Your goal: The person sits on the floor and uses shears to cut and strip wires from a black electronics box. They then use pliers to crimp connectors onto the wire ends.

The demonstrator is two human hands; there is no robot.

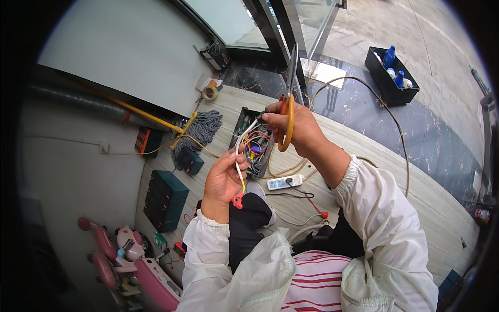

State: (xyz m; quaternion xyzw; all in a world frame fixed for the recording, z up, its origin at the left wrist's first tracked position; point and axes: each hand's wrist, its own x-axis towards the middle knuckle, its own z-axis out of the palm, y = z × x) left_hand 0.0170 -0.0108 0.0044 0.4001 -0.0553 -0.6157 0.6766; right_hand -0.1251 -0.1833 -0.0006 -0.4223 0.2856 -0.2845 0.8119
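My left hand [223, 182] grips a white cable [238, 158], whose lower end has a yellow wire and a red connector [238, 200]. The cable runs up to my right hand [288, 127], where my thumb is on its dark upper end. My right hand also holds large scissors with orange handles [289, 119], blades pointing upward. Exactly how its fingers share the cable and scissors is partly hidden. Between and behind my hands sits an open black box [242, 119] full of coloured wires, with a blue component [255, 150] among them.
A white power strip [283, 182] with plugged cords lies below the box. Dark battery packs [166, 200], a mop [200, 132], a tape roll [210, 92] and a pink ride-on toy [150, 275] are at left. A black bin of bottles [392, 88] stands near the glass door at upper right.
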